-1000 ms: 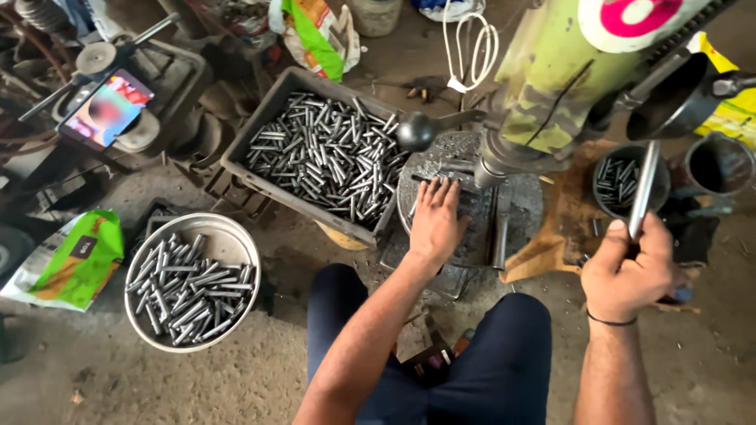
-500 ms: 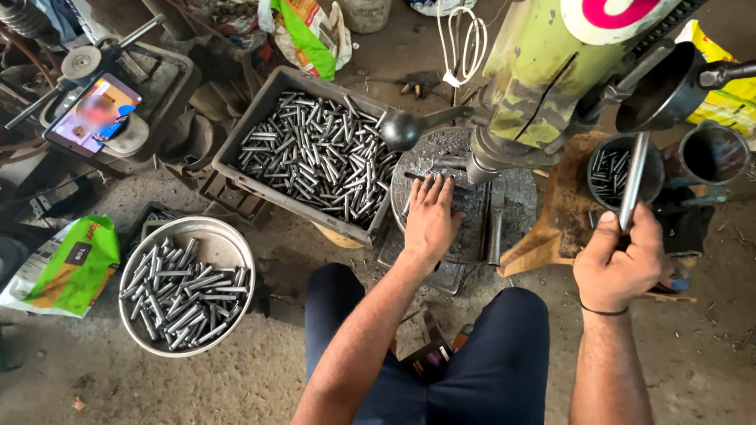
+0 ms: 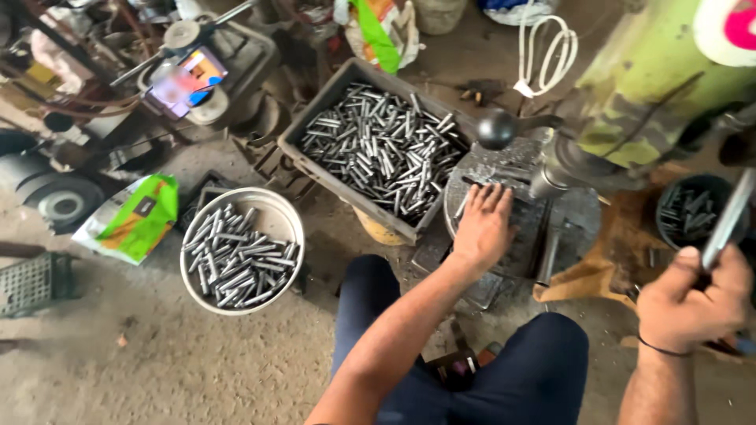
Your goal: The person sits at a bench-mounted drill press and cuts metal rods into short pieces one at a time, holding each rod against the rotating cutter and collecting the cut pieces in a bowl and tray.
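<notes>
Two hands in my feed, both working at the big green drill press (image 3: 630,86), whose round metal table (image 3: 571,216) sits just right of a grey crate (image 3: 315,134) full of short steel rods, with a white bucket (image 3: 276,212) of the same rods on the floor nearer me. My left hand (image 3: 482,228) lies flat on that table, fingers spread, gripping nothing. My right hand (image 3: 691,303) is fisted around the shiny feed lever (image 3: 728,220), next to a small dark can (image 3: 697,208) of rods.
</notes>
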Available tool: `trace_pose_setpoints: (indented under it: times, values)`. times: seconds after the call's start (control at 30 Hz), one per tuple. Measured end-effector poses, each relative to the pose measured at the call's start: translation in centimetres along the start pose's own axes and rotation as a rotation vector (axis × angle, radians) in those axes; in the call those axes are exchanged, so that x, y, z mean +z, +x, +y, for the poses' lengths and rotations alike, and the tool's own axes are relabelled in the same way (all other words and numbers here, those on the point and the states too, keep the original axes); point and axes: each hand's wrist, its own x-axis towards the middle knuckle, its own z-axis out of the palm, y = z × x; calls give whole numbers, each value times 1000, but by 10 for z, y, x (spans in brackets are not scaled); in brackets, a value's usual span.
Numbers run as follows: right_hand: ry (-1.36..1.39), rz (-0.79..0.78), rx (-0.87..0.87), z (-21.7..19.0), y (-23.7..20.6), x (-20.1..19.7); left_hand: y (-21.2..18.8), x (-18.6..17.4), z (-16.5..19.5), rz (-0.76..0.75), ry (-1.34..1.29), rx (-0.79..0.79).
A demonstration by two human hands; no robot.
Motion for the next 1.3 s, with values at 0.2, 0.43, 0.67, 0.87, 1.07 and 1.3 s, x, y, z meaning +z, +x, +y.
trace_pose_setpoints:
  times: [0.2,0.43,0.67,0.87,1.07,1.3]
  values:
    - [-41,-13,66,1,-3,2,-2,2,-1,-19,-6,-18]
    - [-30,-19,81,3,-3,4,-2,0,0,-23,-8,-20]
    - [-23,-10,49,9,-5,6,-2,-2,1,-40,-7,-24]
    - [-32,-7,50,12,-6,8,-3,-5,2,-56,6,-31]
    - [-44,-7,31,10,-3,8,-2,-6,3,-76,14,-37]
    - [-43,-4,-1,8,0,8,-1,-9,6,-106,50,-38]
